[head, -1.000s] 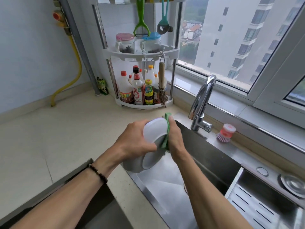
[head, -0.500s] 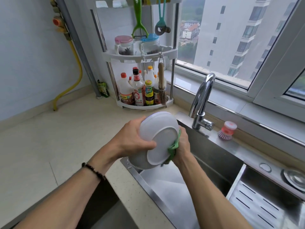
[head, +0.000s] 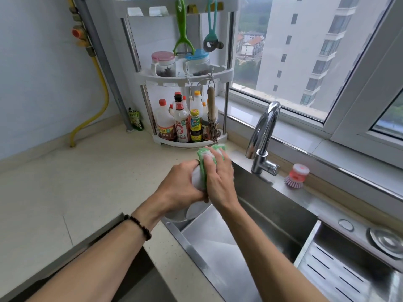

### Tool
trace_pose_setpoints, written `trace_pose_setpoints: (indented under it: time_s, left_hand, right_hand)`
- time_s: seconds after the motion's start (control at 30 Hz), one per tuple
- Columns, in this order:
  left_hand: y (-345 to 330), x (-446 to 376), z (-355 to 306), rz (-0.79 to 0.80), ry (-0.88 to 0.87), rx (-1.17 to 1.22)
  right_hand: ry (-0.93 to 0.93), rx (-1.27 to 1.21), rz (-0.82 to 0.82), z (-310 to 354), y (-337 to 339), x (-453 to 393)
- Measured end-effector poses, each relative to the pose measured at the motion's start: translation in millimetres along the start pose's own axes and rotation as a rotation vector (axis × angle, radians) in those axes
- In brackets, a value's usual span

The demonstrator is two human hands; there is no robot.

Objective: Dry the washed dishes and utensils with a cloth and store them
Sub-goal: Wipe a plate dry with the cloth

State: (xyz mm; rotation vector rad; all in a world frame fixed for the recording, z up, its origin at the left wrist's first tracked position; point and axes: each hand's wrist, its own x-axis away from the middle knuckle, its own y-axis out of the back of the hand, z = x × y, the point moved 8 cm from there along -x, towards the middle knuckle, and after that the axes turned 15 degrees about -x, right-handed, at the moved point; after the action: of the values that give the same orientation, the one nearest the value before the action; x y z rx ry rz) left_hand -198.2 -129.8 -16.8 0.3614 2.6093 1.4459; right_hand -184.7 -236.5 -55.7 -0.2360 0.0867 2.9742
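1. Two hands work above the sink's (head: 272,216) left edge: left hand (head: 181,188) grips the white bowl (head: 196,211), steadying it.
2. Right hand (head: 220,182) presses the green cloth (head: 207,155) flat against it, wiping it dry.

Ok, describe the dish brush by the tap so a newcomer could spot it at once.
Start at the chrome tap behind the sink. Just right of its base, on the steel ledge below the window, stands the dish brush. It is the only thing there with a pink-red knob top and pale pink bristles.
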Motion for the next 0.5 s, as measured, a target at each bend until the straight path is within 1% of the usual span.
trace_pose_setpoints:
  time_s: [0.07,0.1,0.13,0.2,0.23,0.27,0.3,0.37,0.4,0.43,0.5]
  left_hand:
    - [-1.3,4.0,-0.9,-0.024,-0.006,-0.049]
    - [-1.1,5.2,0.6,-0.039,0.005,-0.054]
    - [0.4,5.3,2.2,-0.057,0.022,-0.045]
    - [4.1,2.3,4.6,-0.091,0.052,-0.046]
    - [5.9,4.2,7.2,-0.093,0.06,-0.064]
    - [7.7,4.0,5.9,-0.096,0.05,-0.069]
    - [8.5,5.2,6.4,-0.096,0.035,-0.079]
    - [8.6,9.4,5.4,-0.094,0.016,-0.097]
    - [8.0,10.4,6.7,-0.096,0.022,-0.094]
    - [9.2,9.9,8.9,-0.111,0.04,-0.079]
    - [13.4,4.5,14.4,-0.151,0.078,-0.075]
  right_hand:
    - [-0.182,-0.209,-0.084,-14.6,11.4,-8.7]
    - [-0.248,-0.275,-0.121,-21.3,12.4,-10.6]
    - [-0.244,-0.276,-0.122,-18.5,9.8,-7.9]
    - [-0.12,-0.088,0.002,-5.1,-11.6,3.8]
    - [-0.073,-0.059,0.039,-4.3,-22.4,10.0]
    - [-0.056,-0.09,0.046,-3.4,-22.9,10.2]
    - [-0.086,-0.16,0.031,-10.4,-19.6,5.3]
    - [-0.336,-0.403,-0.06,-32.5,-9.1,-10.9]
    - [-0.398,-0.438,-0.095,-37.1,-9.7,-12.9]
    - [-0.355,-0.391,-0.088,-30.6,-12.6,-12.7]
    - [-0.133,-0.155,0.005,-4.2,-31.3,-3.1]
